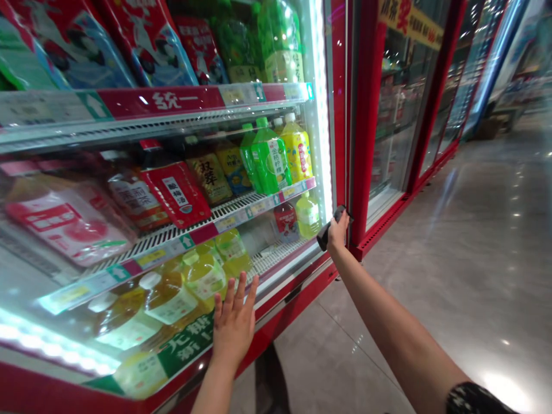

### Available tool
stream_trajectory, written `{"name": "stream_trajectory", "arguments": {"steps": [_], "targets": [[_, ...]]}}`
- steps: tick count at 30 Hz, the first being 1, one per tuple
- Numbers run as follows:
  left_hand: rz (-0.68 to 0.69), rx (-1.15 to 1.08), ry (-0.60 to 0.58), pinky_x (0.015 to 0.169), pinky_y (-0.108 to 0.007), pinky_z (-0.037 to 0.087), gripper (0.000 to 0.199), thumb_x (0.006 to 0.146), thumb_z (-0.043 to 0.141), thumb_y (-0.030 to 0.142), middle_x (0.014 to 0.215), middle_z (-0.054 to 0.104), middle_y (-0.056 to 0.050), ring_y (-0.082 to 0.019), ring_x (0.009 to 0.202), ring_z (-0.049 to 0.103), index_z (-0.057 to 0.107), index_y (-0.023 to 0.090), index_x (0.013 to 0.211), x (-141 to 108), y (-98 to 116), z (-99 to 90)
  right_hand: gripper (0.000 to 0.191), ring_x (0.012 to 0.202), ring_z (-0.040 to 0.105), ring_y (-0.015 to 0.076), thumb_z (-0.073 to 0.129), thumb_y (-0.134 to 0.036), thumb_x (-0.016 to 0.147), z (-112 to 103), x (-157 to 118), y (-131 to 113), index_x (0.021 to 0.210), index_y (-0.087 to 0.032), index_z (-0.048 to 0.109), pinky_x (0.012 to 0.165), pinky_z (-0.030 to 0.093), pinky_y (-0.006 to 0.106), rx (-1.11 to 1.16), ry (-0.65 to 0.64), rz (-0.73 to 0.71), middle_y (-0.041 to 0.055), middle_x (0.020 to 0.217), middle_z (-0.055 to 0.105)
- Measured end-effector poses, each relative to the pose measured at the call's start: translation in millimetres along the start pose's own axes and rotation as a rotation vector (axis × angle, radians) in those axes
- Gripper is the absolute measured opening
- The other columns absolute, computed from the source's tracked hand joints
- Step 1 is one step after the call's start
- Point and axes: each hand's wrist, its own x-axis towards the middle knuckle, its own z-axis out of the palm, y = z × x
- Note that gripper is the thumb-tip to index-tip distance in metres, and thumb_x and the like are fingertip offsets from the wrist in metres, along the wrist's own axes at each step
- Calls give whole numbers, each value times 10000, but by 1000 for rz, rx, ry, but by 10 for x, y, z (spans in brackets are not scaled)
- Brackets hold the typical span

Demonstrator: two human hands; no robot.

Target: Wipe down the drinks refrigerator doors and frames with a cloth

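My left hand (235, 322) is spread open at the lower edge of the lit drinks cooler (293, 276), its fingers over the glass in front of the bottom shelf. Farther right, my right hand (338, 229) has its fingers wrapped round a dark object (323, 236) at the cooler's red right frame; what that object is cannot be made out. Behind the glass, green bottles (269, 158) and a yellow bottle (297, 149) stand on the middle shelf beside a red pack (179, 194). Large bottles of yellow drink (202, 276) fill much of the bottom shelf.
More red-framed glass coolers (397, 115) run away to the right. The grey, shiny floor (452, 259) lies beside them. Red and blue packs (146, 43) are on the upper shelf, and a pink-labelled bottle (69, 218) is at the left.
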Motion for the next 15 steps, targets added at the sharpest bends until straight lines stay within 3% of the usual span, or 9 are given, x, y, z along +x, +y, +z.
{"name": "stream_trajectory", "arguments": {"steps": [3,5,8,10,13,15], "targets": [[17,7,1,1289,-462,-55,937,838,654,186,1706,87,-1,-241,1580,34,159,363,1613,1,-26,15,603,1511,284,296,289,-309,1028,64,114,-101,1616,-213,194,1152,374,559,27,97,123,177,1658,217],[15,15,12,1287,-464,-60,936,838,655,186,1706,97,-6,-235,1580,29,160,360,1613,-1,-28,19,663,1566,129,289,375,-290,987,66,-55,-227,1623,-258,188,1201,285,576,84,74,120,123,1699,122],[20,38,-1,1288,-456,-61,950,839,660,185,1704,106,-14,-222,1579,14,141,350,1617,-9,-22,1,641,1569,137,255,431,-260,947,23,-482,-308,1580,-295,334,1224,263,535,151,19,113,81,1692,193],[24,54,-8,1294,-438,-41,968,831,677,184,1704,108,-17,-217,1578,21,138,344,1619,-23,-30,-24,648,1564,162,256,389,-255,953,-1,-648,-257,1594,-270,294,1211,276,559,152,64,174,112,1686,195],[5,83,20,1297,-433,-16,961,831,706,220,1704,115,-28,-226,1579,36,165,328,1618,-66,-89,-72,680,1577,69,285,297,-274,985,20,-502,-249,1634,-222,103,1191,227,658,155,158,261,164,1698,75],[-22,95,39,1296,-453,-12,952,841,724,273,1704,116,-33,-241,1579,35,176,326,1617,-106,-158,-113,662,1579,28,290,279,-304,1006,56,-265,-463,1636,-253,83,1191,198,682,160,177,259,137,1706,39]]}}
